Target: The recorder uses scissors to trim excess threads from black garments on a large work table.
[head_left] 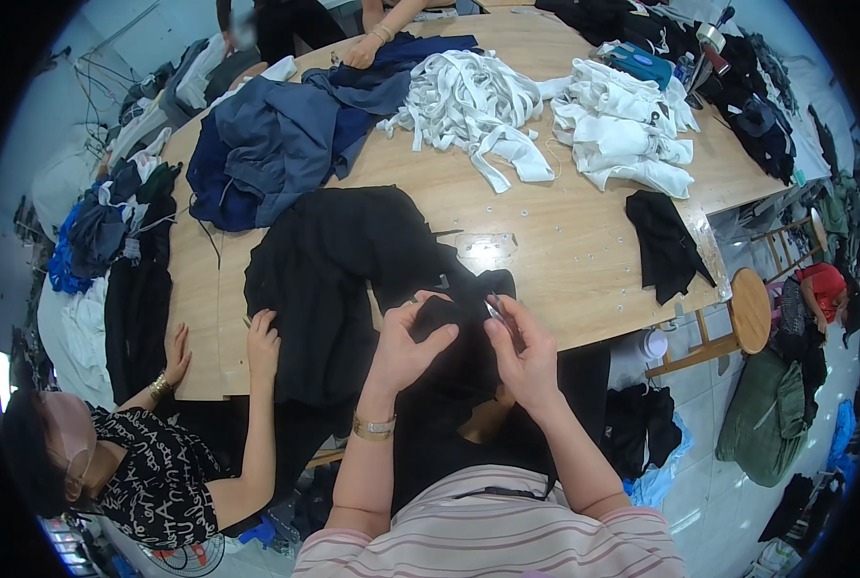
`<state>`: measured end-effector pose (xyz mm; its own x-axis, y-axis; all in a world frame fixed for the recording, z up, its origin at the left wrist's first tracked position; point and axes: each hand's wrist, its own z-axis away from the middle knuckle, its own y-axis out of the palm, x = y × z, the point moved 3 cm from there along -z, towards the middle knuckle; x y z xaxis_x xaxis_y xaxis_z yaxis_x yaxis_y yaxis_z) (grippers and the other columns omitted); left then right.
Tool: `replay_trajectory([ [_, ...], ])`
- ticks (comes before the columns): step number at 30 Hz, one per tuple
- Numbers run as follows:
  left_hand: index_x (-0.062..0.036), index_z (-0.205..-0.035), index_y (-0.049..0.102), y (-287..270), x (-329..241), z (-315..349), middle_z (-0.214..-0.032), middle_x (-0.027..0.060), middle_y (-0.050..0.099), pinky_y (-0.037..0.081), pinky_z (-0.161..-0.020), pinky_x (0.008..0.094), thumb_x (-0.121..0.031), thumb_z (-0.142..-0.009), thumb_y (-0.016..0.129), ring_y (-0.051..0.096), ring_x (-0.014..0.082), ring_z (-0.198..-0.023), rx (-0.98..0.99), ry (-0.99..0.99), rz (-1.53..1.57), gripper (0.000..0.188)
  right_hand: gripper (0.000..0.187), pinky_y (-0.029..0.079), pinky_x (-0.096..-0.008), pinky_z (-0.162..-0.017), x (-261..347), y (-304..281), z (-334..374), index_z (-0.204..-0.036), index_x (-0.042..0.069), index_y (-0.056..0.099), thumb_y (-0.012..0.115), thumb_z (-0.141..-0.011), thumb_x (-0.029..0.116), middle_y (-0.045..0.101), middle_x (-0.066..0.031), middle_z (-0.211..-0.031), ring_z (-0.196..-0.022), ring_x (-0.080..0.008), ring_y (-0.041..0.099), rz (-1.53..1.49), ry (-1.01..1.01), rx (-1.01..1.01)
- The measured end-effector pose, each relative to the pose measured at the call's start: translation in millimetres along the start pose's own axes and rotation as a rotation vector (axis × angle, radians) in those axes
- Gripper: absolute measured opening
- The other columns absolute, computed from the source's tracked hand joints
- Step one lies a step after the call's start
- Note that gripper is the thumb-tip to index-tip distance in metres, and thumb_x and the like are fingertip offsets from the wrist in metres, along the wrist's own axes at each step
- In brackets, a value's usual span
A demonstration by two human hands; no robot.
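A black garment (pixel 329 255) is spread over the near edge of the table, part of it gathered up before me. My left hand (pixel 412 339) is closed on a fold of this black cloth, thumb and fingers pinching it. Close by on the right, my right hand (pixel 523 354) is closed around a small, shiny, pointed metal tool (pixel 493 309) that looks like thread snips; my fingers partly cover it. The tool's tip is beside the cloth; whether it touches cannot be told. A small pale mark (pixel 442 281) shows on the garment.
A co-worker's hand (pixel 263 337) rests at the garment's left side. Farther off lie dark blue garments (pixel 276 135), a heap of white strips (pixel 473 101), folded white pieces (pixel 622 130) and a black cloth piece (pixel 663 246). A wooden stool (pixel 750 310) stands right of the table.
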<state>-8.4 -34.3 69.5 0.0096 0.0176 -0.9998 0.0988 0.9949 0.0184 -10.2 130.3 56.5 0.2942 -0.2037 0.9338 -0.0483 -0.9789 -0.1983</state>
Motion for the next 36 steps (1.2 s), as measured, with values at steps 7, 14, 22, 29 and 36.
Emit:
replay_trajectory([
  [7,0.0035,-0.086,0.062,1,-1,-3,-0.090,0.0042,0.058,0.043,-0.074,0.0247,-0.002,-0.073,0.064,0.053,0.0122,-0.082,-0.035,0.033,-0.140,0.014,0.026,0.043,-0.0254,-0.051,12,-1,-5,-0.103,0.004,0.059,0.065,-0.078,0.004,0.062,-0.0100,-0.076,-0.057,-0.0172,0.058,0.139,-0.093,0.117],
  [14,0.0022,-0.083,0.063,8,-3,1,-0.089,0.0083,0.058,0.045,-0.076,0.0274,-0.001,-0.069,0.064,0.056,0.0177,-0.084,-0.077,0.148,-0.297,0.014,0.037,0.040,-0.0304,-0.045,15,1,-7,-0.098,0.009,0.059,0.062,-0.063,-0.001,0.058,-0.0030,-0.067,-0.051,-0.0203,0.054,0.382,-0.440,0.117],
  [22,0.0032,-0.085,0.062,12,-2,0,-0.089,0.0107,0.059,0.046,-0.073,0.0285,-0.005,-0.069,0.066,0.058,0.0225,-0.080,-0.086,0.170,-0.340,0.019,0.034,0.036,-0.0274,-0.047,14,2,-2,-0.091,0.006,0.054,0.062,-0.059,-0.002,0.056,-0.0010,-0.068,-0.054,-0.0167,0.056,0.530,-0.485,0.166],
  [29,0.0035,-0.084,0.061,14,8,-3,-0.088,0.0067,0.056,0.043,-0.075,0.0261,-0.004,-0.070,0.065,0.054,0.0164,-0.081,-0.105,0.151,-0.322,0.016,0.032,0.039,-0.0303,-0.047,6,4,0,-0.090,0.005,0.052,0.059,-0.060,-0.005,0.055,-0.0042,-0.067,-0.053,-0.0212,0.056,0.567,-0.436,0.120],
  [36,0.0029,-0.084,0.060,8,20,0,-0.086,0.0079,0.056,0.045,-0.073,0.0275,-0.005,-0.070,0.065,0.057,0.0191,-0.079,-0.186,0.200,-0.410,0.017,0.018,0.043,-0.0329,-0.050,-6,6,3,-0.091,0.003,0.051,0.056,-0.075,-0.003,0.054,-0.0095,-0.070,-0.052,-0.0265,0.054,0.369,-0.214,0.089],
])
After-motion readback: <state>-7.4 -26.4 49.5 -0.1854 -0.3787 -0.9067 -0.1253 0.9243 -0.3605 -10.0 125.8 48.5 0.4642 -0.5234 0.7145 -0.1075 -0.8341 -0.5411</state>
